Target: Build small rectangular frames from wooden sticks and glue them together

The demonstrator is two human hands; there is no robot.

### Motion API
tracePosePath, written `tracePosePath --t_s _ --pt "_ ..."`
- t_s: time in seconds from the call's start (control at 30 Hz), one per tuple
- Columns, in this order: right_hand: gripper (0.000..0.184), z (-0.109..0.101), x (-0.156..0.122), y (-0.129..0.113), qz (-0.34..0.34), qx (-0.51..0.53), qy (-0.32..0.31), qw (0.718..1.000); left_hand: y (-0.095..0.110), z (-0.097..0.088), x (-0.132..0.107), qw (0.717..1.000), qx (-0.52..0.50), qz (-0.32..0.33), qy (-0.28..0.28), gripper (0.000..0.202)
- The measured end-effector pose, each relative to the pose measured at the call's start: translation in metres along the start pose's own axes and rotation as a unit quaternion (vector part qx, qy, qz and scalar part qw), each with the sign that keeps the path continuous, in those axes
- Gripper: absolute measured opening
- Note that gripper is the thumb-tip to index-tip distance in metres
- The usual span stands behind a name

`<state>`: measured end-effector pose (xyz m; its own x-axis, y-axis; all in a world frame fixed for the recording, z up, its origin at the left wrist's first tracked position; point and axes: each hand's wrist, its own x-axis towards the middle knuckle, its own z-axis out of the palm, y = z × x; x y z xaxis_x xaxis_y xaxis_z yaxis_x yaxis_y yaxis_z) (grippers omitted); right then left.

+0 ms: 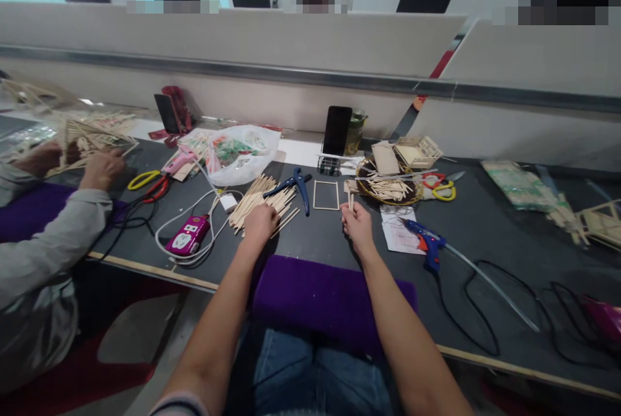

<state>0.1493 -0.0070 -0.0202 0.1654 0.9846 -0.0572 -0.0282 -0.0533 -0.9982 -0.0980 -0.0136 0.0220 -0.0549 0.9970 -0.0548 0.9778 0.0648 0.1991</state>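
Note:
My left hand [262, 220] rests at the near edge of a loose pile of thin wooden sticks [252, 199], its fingers curled down and closed on a stick there; the fingertips are partly hidden. In my right hand [358, 223] a few short wooden sticks [351, 199] stand upright, pinched between thumb and fingers. Between the hands, a small rectangular frame of sticks [326, 195] lies flat on the dark table. Blue-handled cutters [297, 188] lie across the right side of the pile.
A wicker basket [414, 195] holds more sticks, with scissors [444, 188] beside it. A blue glue gun [427, 241] lies on paper at right, its cord trailing. A purple cushion [334, 303] sits at the table edge. At left are a pink power strip [189, 235] and a co-worker's hands [99, 167].

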Motion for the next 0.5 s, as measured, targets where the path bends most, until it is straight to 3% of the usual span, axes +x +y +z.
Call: tracePosePath --t_s 0.1,0.17,0.23,0.3,0.37,0.43,0.5 --pt "0.028 0.003 -0.001 -0.002 -0.011 -0.013 -0.009 1.0 0.013 0.004 -0.001 0.993 -0.104 0.0 0.051 0.02" --pt "0.031 0.008 -0.004 -0.008 -0.011 0.023 -0.04 0.999 0.034 0.01 -0.004 0.962 -0.267 0.025 0.057 0.026" --pt "0.033 0.014 -0.007 -0.016 -0.013 0.089 -0.074 0.993 0.063 0.02 -0.008 0.884 -0.458 0.086 -0.034 0.042" --pt "0.034 0.019 -0.01 -0.024 -0.049 0.121 -0.085 0.988 0.092 0.03 -0.011 0.794 -0.578 0.138 -0.125 0.055" --pt "0.035 0.023 -0.009 -0.03 -0.101 0.099 -0.084 0.986 0.114 0.041 -0.011 0.748 -0.634 0.123 -0.155 0.067" --pt "0.033 0.022 -0.002 -0.034 -0.152 0.018 -0.093 0.984 0.127 0.048 -0.006 0.744 -0.647 0.098 -0.136 0.066" --pt "0.026 0.012 0.015 -0.037 -0.189 -0.079 -0.113 0.972 0.132 0.053 -0.001 0.761 -0.636 0.074 -0.106 0.055"
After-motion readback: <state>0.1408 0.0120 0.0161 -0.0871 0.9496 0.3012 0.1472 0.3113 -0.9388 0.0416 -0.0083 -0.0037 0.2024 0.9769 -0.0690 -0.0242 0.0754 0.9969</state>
